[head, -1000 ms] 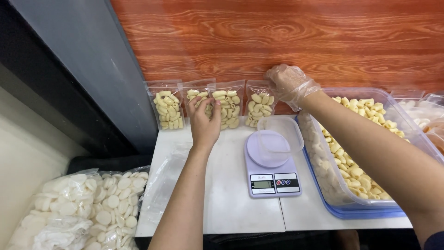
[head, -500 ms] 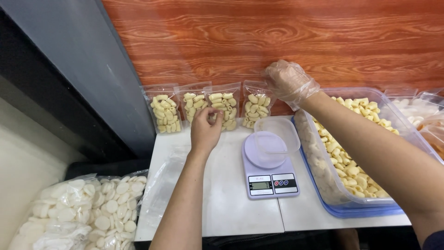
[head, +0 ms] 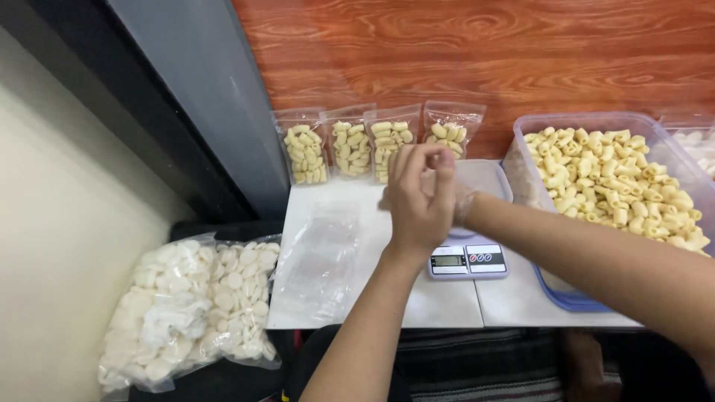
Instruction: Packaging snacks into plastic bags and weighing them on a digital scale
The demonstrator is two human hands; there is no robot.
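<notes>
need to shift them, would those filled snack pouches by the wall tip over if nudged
Probably: the four clear pouches stand upright, leaning on the wood wall. They look light, so likely to slide or topple. Thin film likely flexes when gripped.

Left hand (head: 421, 197) hides the right hand (head: 460, 202) and most of the scale (head: 468, 260).

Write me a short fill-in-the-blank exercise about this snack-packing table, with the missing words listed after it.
1. ____ filled clear pouches lean in a row against the wooden wall.
2. The left hand is raised above the small digital ____.
3. The big clear tub of yellow curled snacks stands to the ____ of the scale.
4. The large bag of white discs lies beside the table, on its ____ side.

Missing words: four; scale; right; left
</notes>
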